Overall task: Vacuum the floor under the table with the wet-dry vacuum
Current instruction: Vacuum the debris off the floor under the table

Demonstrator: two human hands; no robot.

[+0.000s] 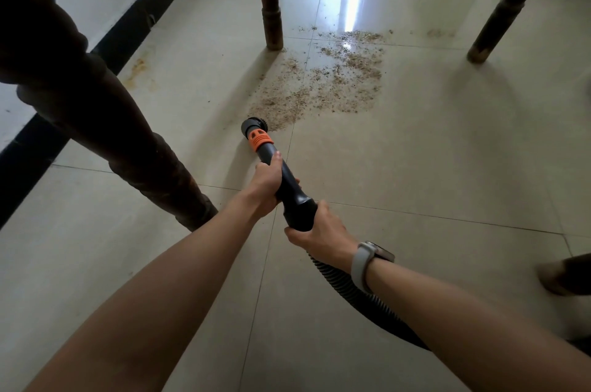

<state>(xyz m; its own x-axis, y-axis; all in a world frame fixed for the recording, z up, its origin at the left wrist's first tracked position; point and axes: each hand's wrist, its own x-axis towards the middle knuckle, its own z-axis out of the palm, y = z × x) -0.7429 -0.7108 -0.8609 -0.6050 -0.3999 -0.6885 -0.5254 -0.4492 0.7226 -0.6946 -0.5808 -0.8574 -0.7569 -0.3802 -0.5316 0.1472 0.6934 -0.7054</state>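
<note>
A black vacuum wand (289, 182) with an orange collar (261, 138) points away from me across the pale tiled floor. Its round black nozzle (252, 126) rests at the near left edge of a wide patch of brown crumbs (323, 87). My left hand (267, 185) grips the wand's middle. My right hand (321, 233), with a grey watch on the wrist, grips the thick rear end where the ribbed black hose (355, 291) joins. The hose runs back under my right forearm.
Dark turned table legs stand around the patch: one close at the left (134, 135), one at the far middle (271, 7), one at the far right (508, 4). A white wall with a black skirting (121, 39) runs along the left. A rusty stain (137, 71) lies beside it.
</note>
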